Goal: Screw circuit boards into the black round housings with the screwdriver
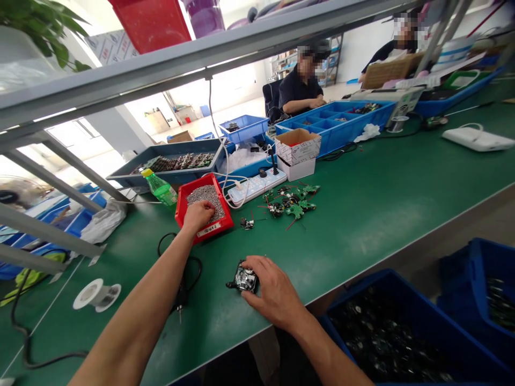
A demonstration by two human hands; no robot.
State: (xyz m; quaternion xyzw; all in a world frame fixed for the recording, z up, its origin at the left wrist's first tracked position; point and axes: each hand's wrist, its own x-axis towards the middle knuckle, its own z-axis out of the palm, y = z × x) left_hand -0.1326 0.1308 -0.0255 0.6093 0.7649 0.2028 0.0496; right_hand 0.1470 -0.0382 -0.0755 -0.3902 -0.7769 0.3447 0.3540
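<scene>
My left hand (200,214) reaches into a red bin (228,213) full of small grey metal pieces (201,194), likely screws. Its fingertips are pinched together at the surface of the pile, and what is between them is too small to make out. On the green bench, my right hand (272,287) grips the right side of a small electronic assembly (244,279) with a black frame and silvery parts. Thumb and fingers close around its edge. A single small assembly (247,223) with a wire lies just right of the bin.
Green circuit boards with wires (295,203) lie behind my right hand. A power strip (257,186), green bottle (161,187) and blue trays (333,128) stand farther back. At left are a solder spool (96,295) and a black-corded tool (179,300). Two people sit across the bench.
</scene>
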